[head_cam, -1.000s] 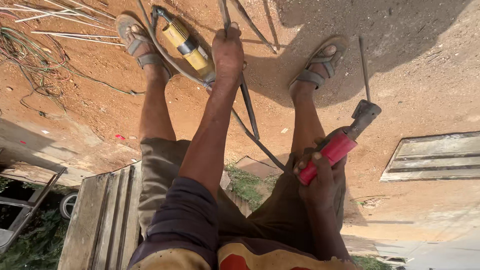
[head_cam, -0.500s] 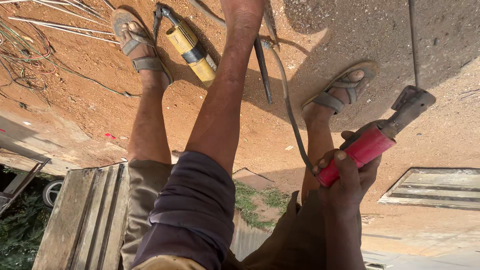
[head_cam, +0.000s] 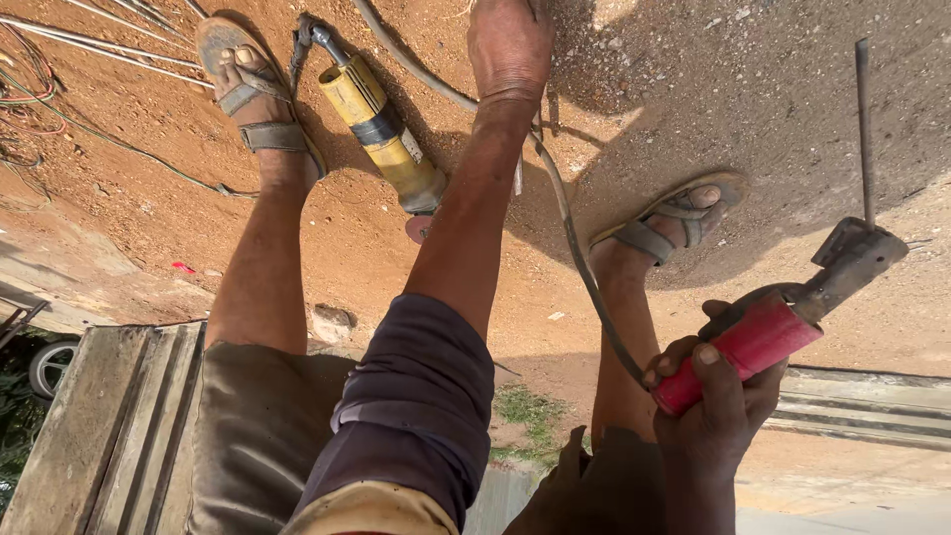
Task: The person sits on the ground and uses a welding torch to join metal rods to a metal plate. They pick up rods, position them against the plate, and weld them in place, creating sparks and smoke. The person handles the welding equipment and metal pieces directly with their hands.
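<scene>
My right hand (head_cam: 708, 401) is closed around the red handle of a welding electrode holder (head_cam: 768, 332), held above the dirt at the right. A thin rod (head_cam: 864, 129) sticks up from its metal jaw. A dark cable (head_cam: 575, 248) runs from the handle past my right sandalled foot (head_cam: 674, 223) toward the top. My left hand (head_cam: 510, 45) reaches down to the ground at the top centre; its fingers are cut off by the frame edge. A yellow angle grinder (head_cam: 381, 134) lies on the dirt between my left arm and my left sandalled foot (head_cam: 253, 99).
Loose wires (head_cam: 40, 99) and thin metal rods (head_cam: 99, 40) lie at the top left. A ribbed grey plank (head_cam: 99, 426) and a tyre (head_cam: 50, 367) sit at the bottom left. A concrete slab (head_cam: 862, 406) lies at the right, and a grass tuft (head_cam: 525, 411) between my legs.
My left hand has reached farther out along the ground, toward the top edge. My right hand has carried the electrode holder to the right and slightly up. The view has drawn closer.
</scene>
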